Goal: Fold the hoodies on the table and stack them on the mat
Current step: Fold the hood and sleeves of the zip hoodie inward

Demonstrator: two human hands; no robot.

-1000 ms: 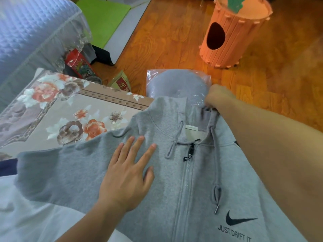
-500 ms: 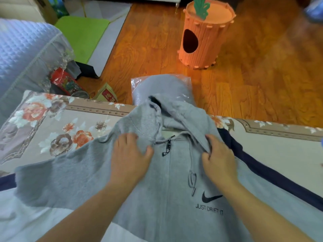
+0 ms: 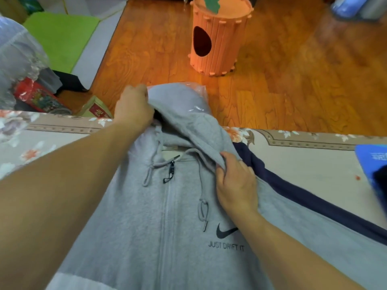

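Left hand (image 3: 134, 107): fingers curled, gripping the left edge of the hood (image 3: 188, 114) at the far side of the bench (image 3: 303, 155). Forearm crosses the left shoulder of the garment.

Right hand (image 3: 236, 185): fingers curled, pinching a fold of the hood's right edge just beside the collar, on the right chest.

Grey zip hoodie (image 3: 146, 227): one, lying face up on the bench, zip closed. Long axis runs from the wearer's body outward; the hood points away, toward the floor, the hem toward the camera and out of view. The hood is partly raised and creased between the two hands, its tip overhanging the far bench edge. Two drawcords (image 3: 203, 208) lie on the chest, one each side of the zip pull (image 3: 170, 174). Black swoosh and "JUST DRIFT IT" print (image 3: 227, 245) sit on the right chest, near the right wrist.

Navy garment (image 3: 314, 191): one, underneath the grey hoodie, showing as a dark band along its right sleeve. Cannot tell whether it is a hoodie.

Bench cover: floral cloth with a beige border.

Blue object (image 3: 370, 164) at the right frame edge, blurred.

Beyond the bench: wooden floor (image 3: 293, 80), one orange barrel-shaped house (image 3: 219, 36) with an oval opening, one green mat (image 3: 60, 36) at far left, one red packet (image 3: 37, 97) and one small carton (image 3: 96, 108) on the floor by the bench's far edge.
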